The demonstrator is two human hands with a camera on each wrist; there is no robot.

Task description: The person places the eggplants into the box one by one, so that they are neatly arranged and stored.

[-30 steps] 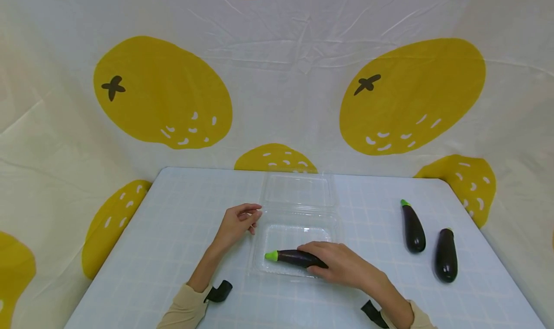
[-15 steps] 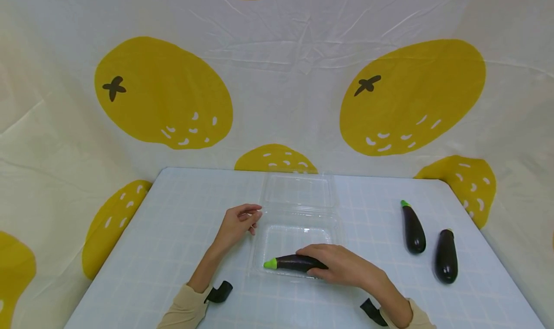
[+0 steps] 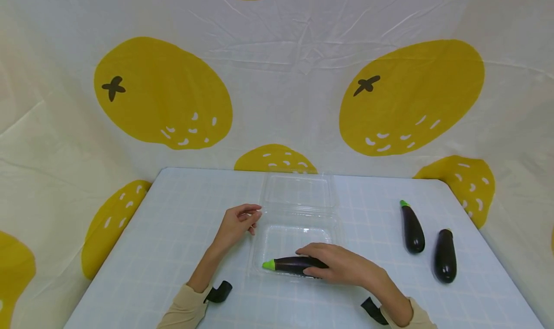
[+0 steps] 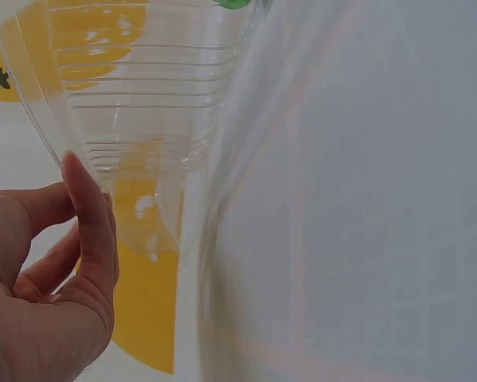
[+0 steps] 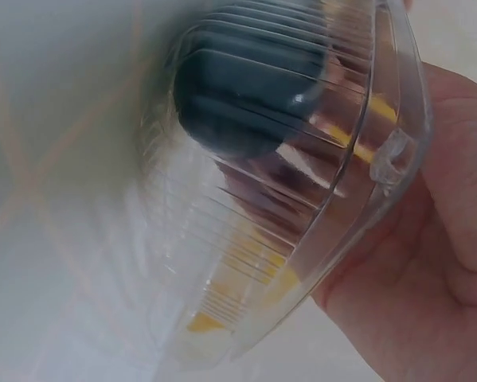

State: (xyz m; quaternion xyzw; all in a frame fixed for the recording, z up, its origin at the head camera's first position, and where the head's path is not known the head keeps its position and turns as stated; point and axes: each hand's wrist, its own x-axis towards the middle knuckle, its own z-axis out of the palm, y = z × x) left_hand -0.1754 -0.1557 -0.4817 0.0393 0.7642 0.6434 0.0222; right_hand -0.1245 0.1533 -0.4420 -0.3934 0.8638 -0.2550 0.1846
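While the fingers of the left hand sit loosely bent at the nine-o'clock rim of the clear container, those of the right hand, narrowly parted, hold the blunt end of an eggplant extending from them toward nine o'clock along the container's six-o'clock side.

Below the right grip: table, pale blue, faintly checked in lighter tone. Beyond the right grip: wrinkled white backdrop, bearing two large yellow fruit prints, one ahead-left, one ahead-right.
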